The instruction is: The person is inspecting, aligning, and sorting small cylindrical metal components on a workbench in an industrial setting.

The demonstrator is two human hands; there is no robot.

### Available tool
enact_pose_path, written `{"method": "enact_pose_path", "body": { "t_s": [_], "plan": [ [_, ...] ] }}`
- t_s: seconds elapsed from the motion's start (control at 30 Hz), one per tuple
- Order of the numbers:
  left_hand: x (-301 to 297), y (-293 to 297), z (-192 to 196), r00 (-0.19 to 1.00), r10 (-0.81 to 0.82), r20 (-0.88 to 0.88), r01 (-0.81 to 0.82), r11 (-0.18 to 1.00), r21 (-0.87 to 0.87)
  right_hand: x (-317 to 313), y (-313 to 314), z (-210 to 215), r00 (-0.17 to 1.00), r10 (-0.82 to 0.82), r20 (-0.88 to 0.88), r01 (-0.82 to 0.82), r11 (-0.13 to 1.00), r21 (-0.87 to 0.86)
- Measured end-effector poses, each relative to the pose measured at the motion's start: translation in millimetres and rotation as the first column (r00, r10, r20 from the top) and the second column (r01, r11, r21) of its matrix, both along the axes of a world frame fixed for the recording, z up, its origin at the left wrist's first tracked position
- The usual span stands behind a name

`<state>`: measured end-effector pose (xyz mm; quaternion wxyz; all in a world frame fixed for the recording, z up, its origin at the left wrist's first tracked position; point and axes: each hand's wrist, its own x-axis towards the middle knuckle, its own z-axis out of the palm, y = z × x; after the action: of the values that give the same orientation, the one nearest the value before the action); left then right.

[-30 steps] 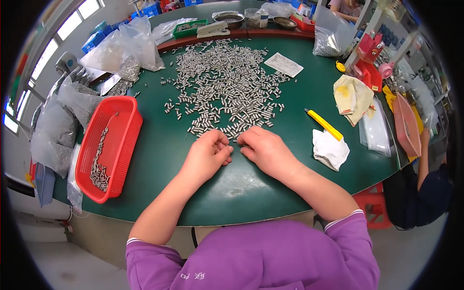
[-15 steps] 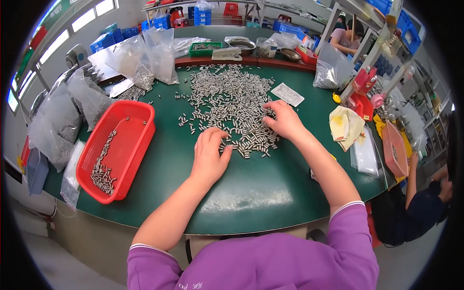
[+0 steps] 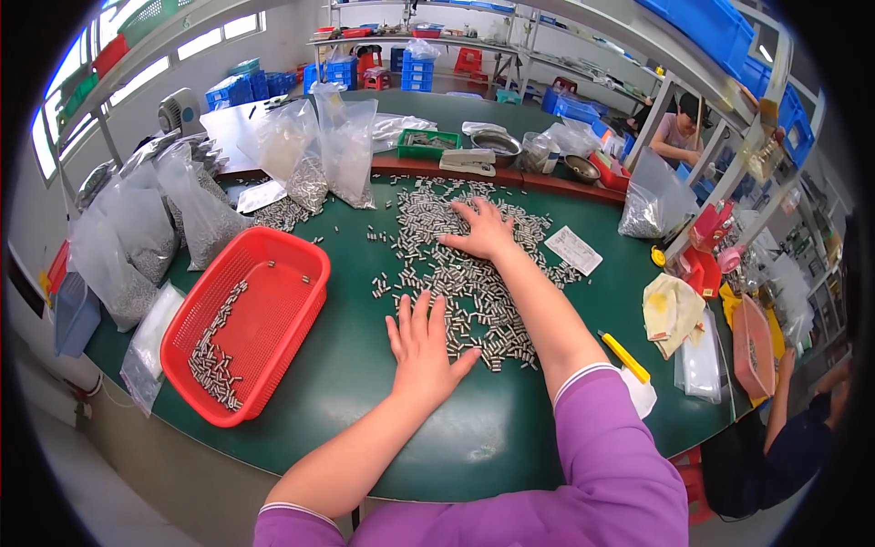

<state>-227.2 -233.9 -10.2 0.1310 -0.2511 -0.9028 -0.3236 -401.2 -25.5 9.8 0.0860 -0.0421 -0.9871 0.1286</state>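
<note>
On the counter (image 3: 346, 401) the heap of metal pins (image 3: 456, 264) lay in the middle under the right hand (image 3: 481, 230), the left hand (image 3: 421, 351) flat at its near edge, the basket (image 3: 244, 321) to their left, filled bags (image 3: 310, 150) behind, and a paper slip (image 3: 573, 250) to the right.

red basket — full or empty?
Mostly empty. The red basket holds only a thin strip of small metal cylinders along its left side and near corner; the rest of its mesh floor is bare.

Both hands (image 3: 456, 292) lie flat on metal pins (image 3: 456, 264).
</note>
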Motion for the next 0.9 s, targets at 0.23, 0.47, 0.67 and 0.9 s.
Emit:
{"method": "enact_pose_path", "body": {
  "t_s": [0.23, 0.47, 0.67, 0.9],
  "plan": [
    [-0.2, 2.1, 5.6, 1.000, -0.023, -0.010, 0.023, 0.999, 0.027, -13.6, -4.7, -13.7, 0.979, 0.049, -0.197, -0.053, 0.998, -0.015],
    [-6.6, -1.4, 0.4, 1.000, -0.011, 0.001, 0.011, 0.999, 0.034, -13.5, -15.8, -25.3, 0.951, 0.040, -0.307, -0.036, 0.999, 0.017],
    [-3.7, -3.0, -2.7, 0.997, -0.052, -0.054, 0.054, 0.998, 0.030, 0.7, -19.8, -11.4, 0.979, 0.114, -0.171, -0.109, 0.993, 0.035],
    [-9.4, 2.0, -1.2, 0.998, -0.045, -0.041, 0.047, 0.998, 0.035, 47.6, -4.6, 24.9, 0.930, 0.177, -0.323, -0.233, 0.961, -0.146]
  ]
}}
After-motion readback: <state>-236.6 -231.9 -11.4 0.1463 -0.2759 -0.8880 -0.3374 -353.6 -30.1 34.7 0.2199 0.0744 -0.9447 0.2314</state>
